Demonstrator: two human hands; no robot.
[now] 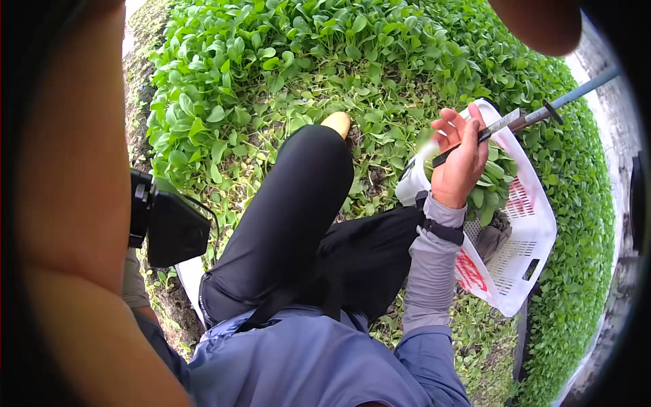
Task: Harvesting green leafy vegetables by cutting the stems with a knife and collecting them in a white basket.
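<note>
My right hand [455, 168], palm up with loosely curled fingers, holds a knife by its black handle [447, 155]; the thumb lies across it and the metal blade [504, 121] points up and right. Behind the hand, a bunch of leafy greens [491, 185] sits at a white perforated plastic crate [539, 208]. A large blurred skin-coloured shape [76, 203] fills the left side, close to the lens. Beside it shows a black device [178, 226], with a grey sleeve [133, 280] below. I cannot make out my left hand's fingers or grip.
Dense leafy plants [315, 25] surround low cut stems and leaves [305, 96] before my bent knee [320, 157]. A crumpled grey-brown cloth [496, 236] lies in the crate. A blue pole [585, 90] slants above it. A blurred fingertip [544, 25] intrudes at upper right.
</note>
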